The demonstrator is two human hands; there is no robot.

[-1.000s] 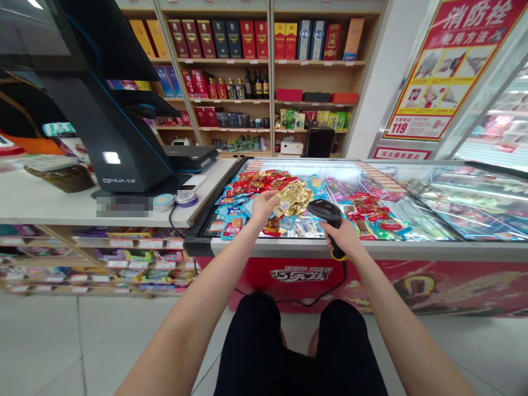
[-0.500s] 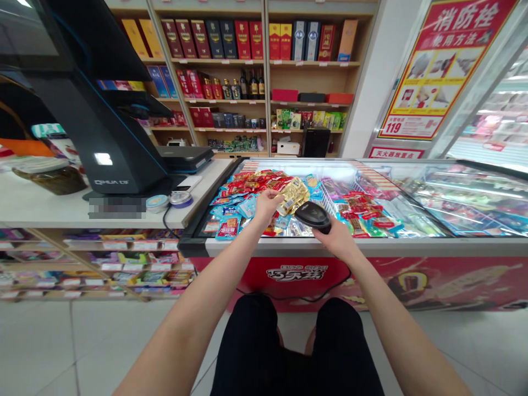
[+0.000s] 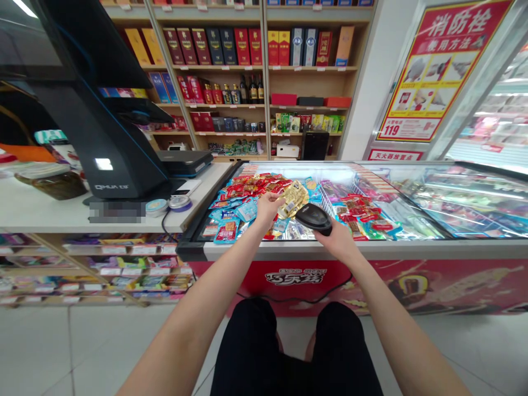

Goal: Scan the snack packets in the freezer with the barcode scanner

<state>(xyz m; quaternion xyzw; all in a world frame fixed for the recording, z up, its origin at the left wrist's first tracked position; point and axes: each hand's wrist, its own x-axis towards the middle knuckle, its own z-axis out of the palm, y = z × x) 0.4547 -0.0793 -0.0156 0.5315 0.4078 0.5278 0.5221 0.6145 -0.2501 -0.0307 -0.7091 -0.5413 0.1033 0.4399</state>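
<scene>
My left hand pinches the left edge of a gold snack packet, holding it above the chest freezer's glass top. In my right hand is a black barcode scanner, its head close to the packet's lower right side. A dark cable hangs in a loop below, across the freezer front. Beneath and around my hands lie many small packets, with red packets behind and blue packets at the left. Another heap of red packets lies right of the scanner.
On the left, a counter carries a black checkout terminal, a jar and round tape-like rolls. The chest freezer spans the front. Shelves of boxes and bottles stand behind it.
The view has tilted slightly upward, so the scene sits a little lower. Both hands keep nearly the same hold and position, with packet and scanner still close together.
</scene>
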